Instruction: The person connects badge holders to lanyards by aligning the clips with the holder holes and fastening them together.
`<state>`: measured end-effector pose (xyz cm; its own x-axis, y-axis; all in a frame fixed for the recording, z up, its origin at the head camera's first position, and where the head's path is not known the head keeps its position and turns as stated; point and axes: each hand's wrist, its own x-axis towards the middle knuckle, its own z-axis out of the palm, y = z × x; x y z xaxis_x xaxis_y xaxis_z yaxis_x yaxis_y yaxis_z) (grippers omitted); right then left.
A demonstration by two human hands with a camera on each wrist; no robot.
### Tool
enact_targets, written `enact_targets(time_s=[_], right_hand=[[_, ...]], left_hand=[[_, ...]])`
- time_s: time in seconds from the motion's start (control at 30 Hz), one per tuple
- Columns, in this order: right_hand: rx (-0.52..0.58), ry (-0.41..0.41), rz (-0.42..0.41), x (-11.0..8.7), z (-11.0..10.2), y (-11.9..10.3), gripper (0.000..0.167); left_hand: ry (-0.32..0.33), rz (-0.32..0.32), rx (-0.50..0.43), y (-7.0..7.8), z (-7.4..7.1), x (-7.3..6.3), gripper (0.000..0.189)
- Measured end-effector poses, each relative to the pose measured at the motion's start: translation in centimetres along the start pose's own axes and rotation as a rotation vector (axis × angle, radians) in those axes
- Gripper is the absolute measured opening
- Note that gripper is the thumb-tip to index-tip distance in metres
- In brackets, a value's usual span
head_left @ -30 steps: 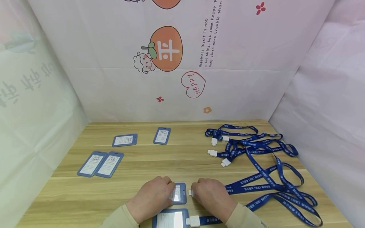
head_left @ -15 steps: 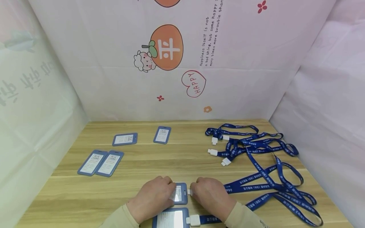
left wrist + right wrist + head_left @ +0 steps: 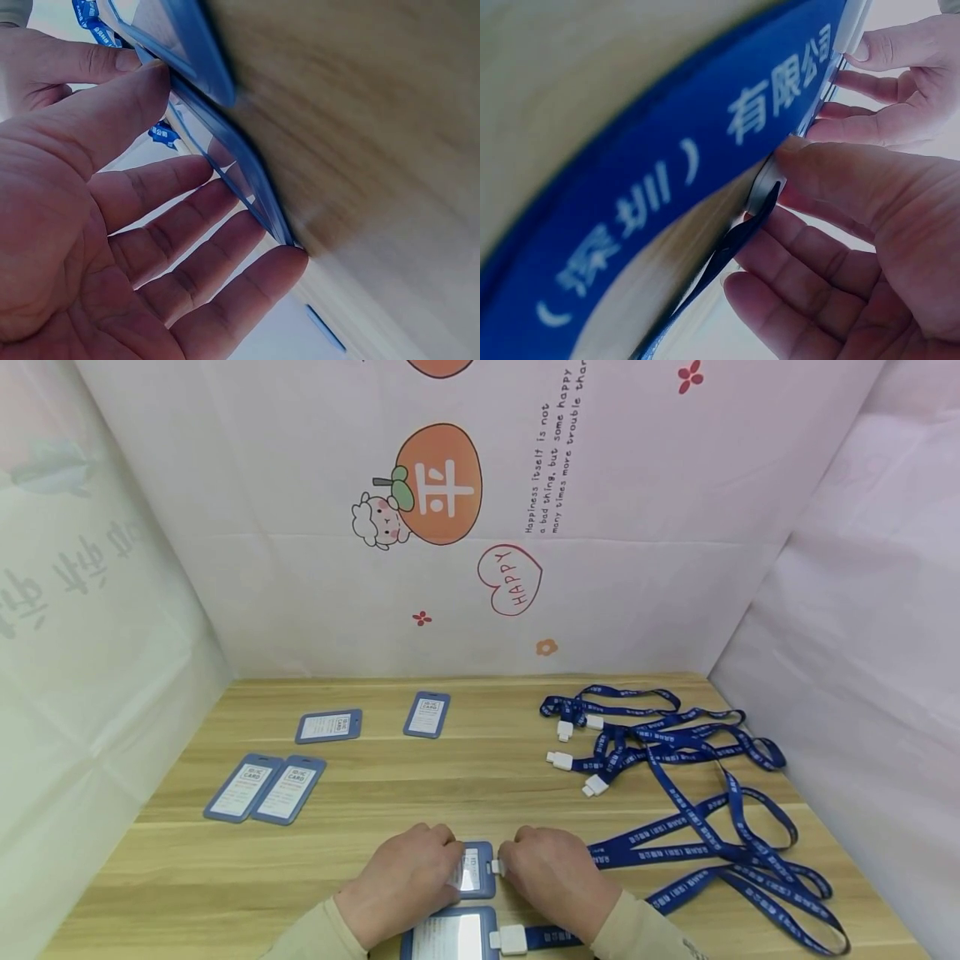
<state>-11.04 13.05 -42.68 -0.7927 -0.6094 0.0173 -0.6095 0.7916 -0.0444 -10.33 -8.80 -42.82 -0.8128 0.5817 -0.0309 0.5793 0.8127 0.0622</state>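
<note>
My left hand (image 3: 405, 881) grips a blue card holder (image 3: 480, 868) by its long edges, thumb on the near side and fingertips along the far rim. The holder lies close over the table, its slotted end facing right. My right hand (image 3: 558, 872) pinches the white plastic clip (image 3: 765, 184) of a blue lanyard (image 3: 637, 857) between thumb and fingers. At the holder's slot, the clip's narrow tip overlaps the rim; most of the clip is hidden by my fingers in the head view. Just nearer, a second card holder (image 3: 450, 935) lies with a white clip (image 3: 513, 940) at its slotted end.
Two card holders (image 3: 288, 791) lie side by side at left, with another holder (image 3: 328, 727) behind them and one (image 3: 427, 715) at back centre. Tangled blue lanyards (image 3: 660, 743) with white clips cover the right of the wooden table (image 3: 420, 785). Printed white cloth (image 3: 315, 602) walls it in.
The card holder in my left hand has slid slightly right, and the gap to the clip has closed, with the tip now at the slot. My right hand has shifted slightly left.
</note>
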Motion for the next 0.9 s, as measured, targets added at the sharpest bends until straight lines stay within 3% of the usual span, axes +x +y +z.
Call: enact_targets(time_s=[0.2, 0.43, 0.9], right_hand=[[0.009, -0.023, -0.002, 0.08, 0.00, 0.10, 0.005], [-0.004, 0.047, -0.026, -0.13, 0.16, 0.17, 0.007], [-0.025, 0.041, -0.050, 0.01, 0.14, 0.18, 0.005]], left_hand=[[0.000, 0.009, -0.004, 0.00, -0.03, -0.03, 0.041], [-0.007, -0.001, -0.019, 0.02, 0.10, 0.03, 0.042], [0.006, 0.018, -0.014, 0.01, 0.01, -0.08, 0.036]])
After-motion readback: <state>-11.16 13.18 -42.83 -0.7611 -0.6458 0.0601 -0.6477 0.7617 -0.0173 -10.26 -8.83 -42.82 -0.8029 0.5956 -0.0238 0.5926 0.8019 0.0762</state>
